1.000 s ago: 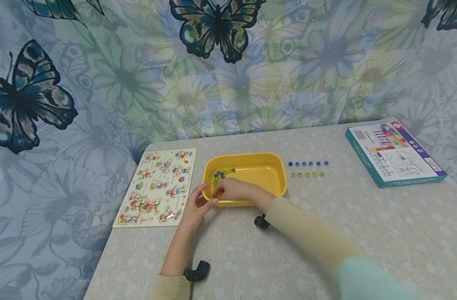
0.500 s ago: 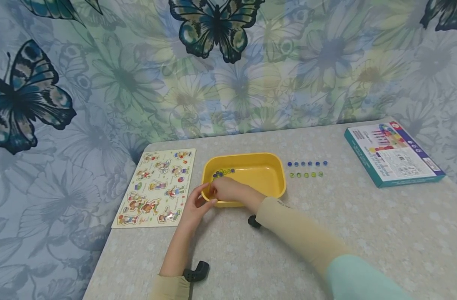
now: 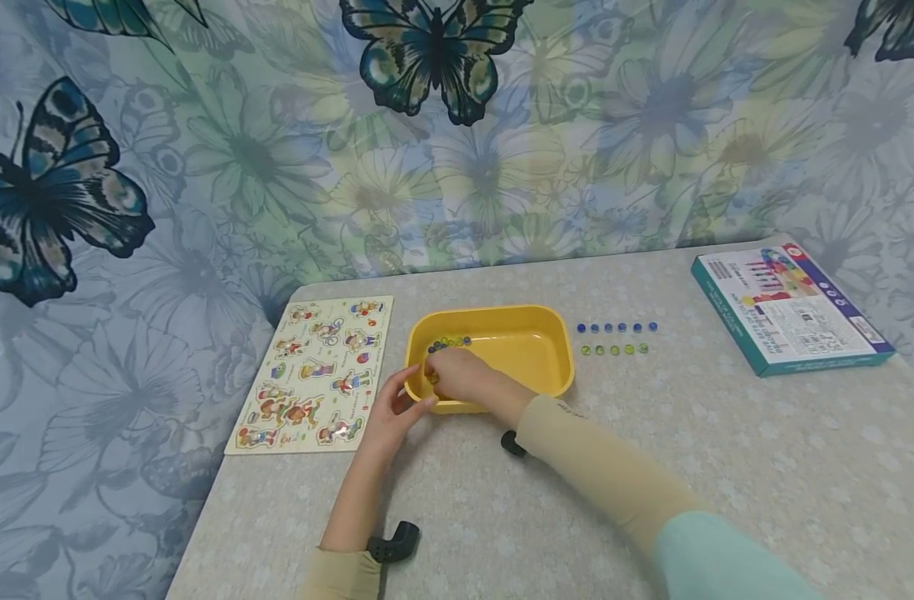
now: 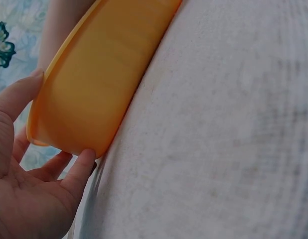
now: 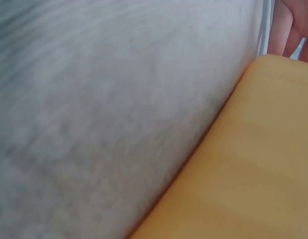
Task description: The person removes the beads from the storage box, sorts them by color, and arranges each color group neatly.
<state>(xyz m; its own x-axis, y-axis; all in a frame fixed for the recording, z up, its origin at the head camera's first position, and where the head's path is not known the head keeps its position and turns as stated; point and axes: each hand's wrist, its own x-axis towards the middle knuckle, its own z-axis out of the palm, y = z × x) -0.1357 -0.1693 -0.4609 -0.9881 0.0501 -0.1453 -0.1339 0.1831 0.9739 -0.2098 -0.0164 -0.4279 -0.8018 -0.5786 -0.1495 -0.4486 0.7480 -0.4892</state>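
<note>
In the head view, a yellow tray (image 3: 501, 315) stands mid-table with small blue and yellow-green beads (image 3: 451, 342) in its left end. My left hand (image 3: 389, 415) holds its near left corner. In the left wrist view, the left thumb (image 4: 25, 92) lies at the rim while other fingertips touch the outer wall. My right hand (image 3: 462, 375) reaches over the near rim into the left end, fingers bent down among the beads. A yellowish bit shows by its fingertips; I cannot tell whether they pinch a bead. Only the tray's outer wall (image 5: 253, 159) and part of the left hand show in the right wrist view.
Right of the tray lie a row of blue beads (image 3: 608, 328) and a row of yellow-green beads (image 3: 615, 350). A picture board (image 3: 314, 375) with cartoon figures is on the left. A flat cardboard box (image 3: 794, 308) lies at the far right, before the butterfly-print curtain (image 3: 501, 192).
The right hand shifts slightly left and back within the tray's left end, covering more of the beads. The left hand stays at the corner; both bead rows look the same.
</note>
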